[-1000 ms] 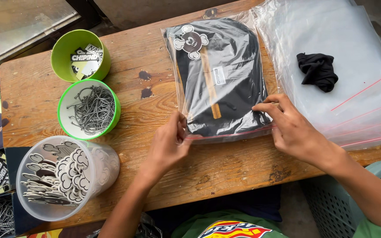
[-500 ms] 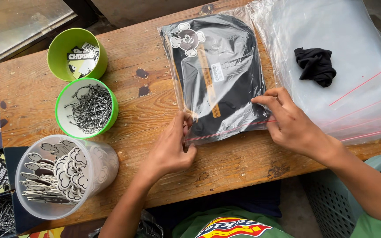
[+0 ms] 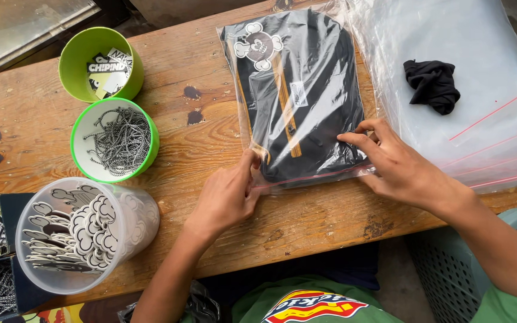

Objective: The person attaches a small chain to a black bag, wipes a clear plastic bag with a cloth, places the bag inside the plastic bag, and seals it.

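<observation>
— So, what sits nearest on the table?
— Near its front edge, the left hand pinches the lower left corner of a clear bag holding dark folded clothing. The right hand presses flat, fingers spread, on the bag's lower right corner.
— And farther off?
— At the left edge, a clear tub of stickers, then two green cups. A black cloth lies on plastic at the far right.

Left hand pinching; right hand — flat
</observation>
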